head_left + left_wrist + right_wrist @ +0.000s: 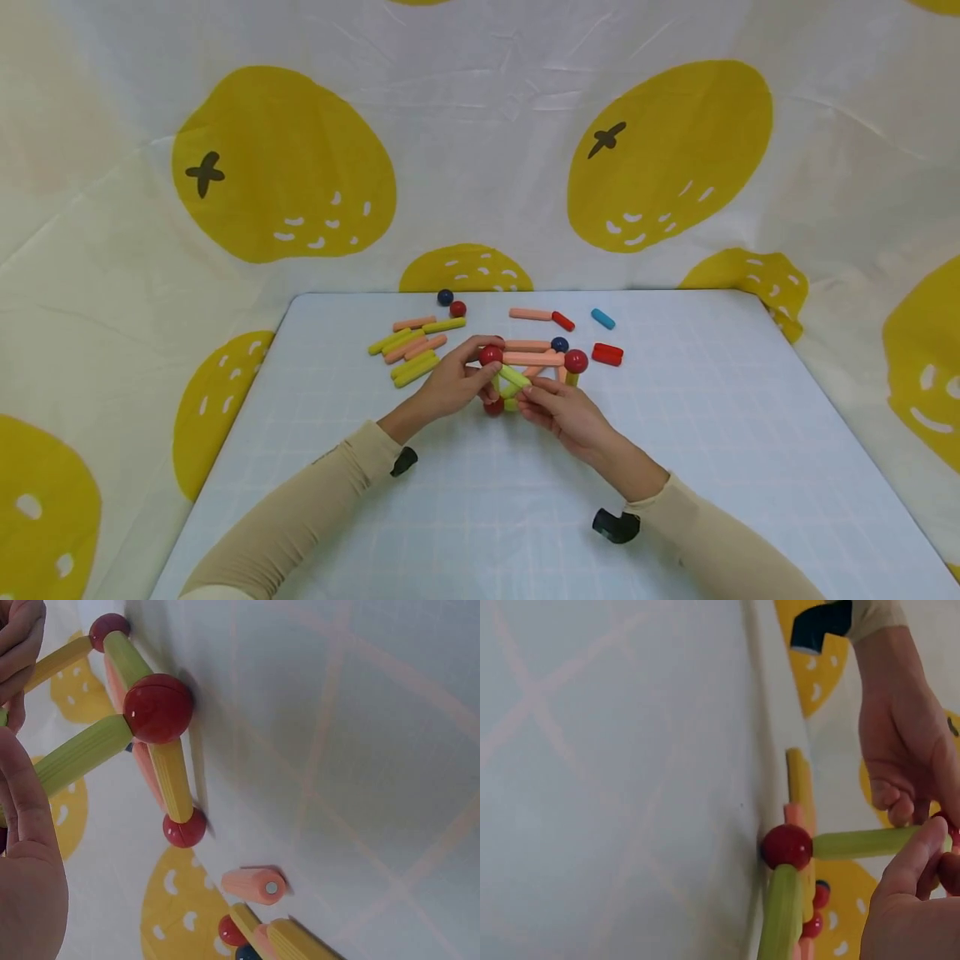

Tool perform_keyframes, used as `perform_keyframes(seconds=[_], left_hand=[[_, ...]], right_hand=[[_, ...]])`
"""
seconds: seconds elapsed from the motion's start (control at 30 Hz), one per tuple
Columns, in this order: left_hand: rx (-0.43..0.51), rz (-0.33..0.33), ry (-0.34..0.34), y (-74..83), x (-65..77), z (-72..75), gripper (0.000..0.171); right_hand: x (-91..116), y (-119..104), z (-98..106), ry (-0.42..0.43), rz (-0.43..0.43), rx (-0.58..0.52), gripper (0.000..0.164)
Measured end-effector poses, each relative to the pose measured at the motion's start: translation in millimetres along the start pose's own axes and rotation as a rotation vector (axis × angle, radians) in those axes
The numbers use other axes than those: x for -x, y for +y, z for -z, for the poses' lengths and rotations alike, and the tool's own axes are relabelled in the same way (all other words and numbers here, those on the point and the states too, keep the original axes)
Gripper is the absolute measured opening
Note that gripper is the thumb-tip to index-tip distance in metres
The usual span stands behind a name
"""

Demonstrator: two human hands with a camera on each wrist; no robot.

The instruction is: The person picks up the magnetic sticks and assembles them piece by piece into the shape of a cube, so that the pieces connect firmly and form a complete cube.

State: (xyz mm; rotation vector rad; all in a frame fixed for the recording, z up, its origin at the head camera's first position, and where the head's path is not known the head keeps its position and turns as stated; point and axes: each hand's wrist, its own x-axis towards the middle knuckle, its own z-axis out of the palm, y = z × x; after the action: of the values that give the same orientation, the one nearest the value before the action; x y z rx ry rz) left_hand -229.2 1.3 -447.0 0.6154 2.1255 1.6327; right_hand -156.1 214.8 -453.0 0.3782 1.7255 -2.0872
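Note:
A frame of magnetic-looking sticks and balls stands on the table between both hands. My left hand (450, 382) grips the upper left red ball (491, 356), with fingers over it and thumb below. A light green stick (515, 377) slants from beside that ball, its lower end pinched by my right hand (567, 412). Salmon sticks (533, 359) run along the frame's top to another red ball (576, 362) and a dark blue ball (559, 343). In the left wrist view, a lower red ball (157, 709) joins an upright green stick (84, 754) and a yellow stick (172, 782).
Left of the frame lie several loose yellow sticks (416, 369) and salmon sticks (414, 323). Behind them sit a navy ball (446, 297) and a red ball (457, 309). Short red sticks (607, 354) and a blue stick (603, 318) lie at the right.

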Motion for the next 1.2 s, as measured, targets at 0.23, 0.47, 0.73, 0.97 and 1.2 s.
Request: perform_keyframes(seconds=[0.23, 0.47, 0.73, 0.97, 1.2], left_hand=[[-0.103, 0.061, -0.144, 7.1, -5.1, 10.9, 0.053], [-0.124, 0.095, -0.191, 7.6, -8.2, 14.4, 0.052], [-0.066, 0.117, -0.221, 9.2, -10.7, 13.2, 0.052], [-0.033, 0.106, -0.207, 13.5, -11.7, 15.8, 0.052], [-0.044, 0.121, -0.205, 12.0, -9.9, 11.8, 0.051]], right_hand=[[4.2, -0.8, -7.9, -0.046, -0.016, -0.02, 0.042], [9.8, -4.8, 0.2, -0.088, 0.023, 0.157, 0.046], [15.0, -25.4, 59.9, -0.212, 0.026, 0.687, 0.04], [-20.4, -51.5, 111.8, 0.01, -0.001, 0.657, 0.052], [-71.4, -62.3, 119.3, 0.077, -0.019, 0.661, 0.049]])
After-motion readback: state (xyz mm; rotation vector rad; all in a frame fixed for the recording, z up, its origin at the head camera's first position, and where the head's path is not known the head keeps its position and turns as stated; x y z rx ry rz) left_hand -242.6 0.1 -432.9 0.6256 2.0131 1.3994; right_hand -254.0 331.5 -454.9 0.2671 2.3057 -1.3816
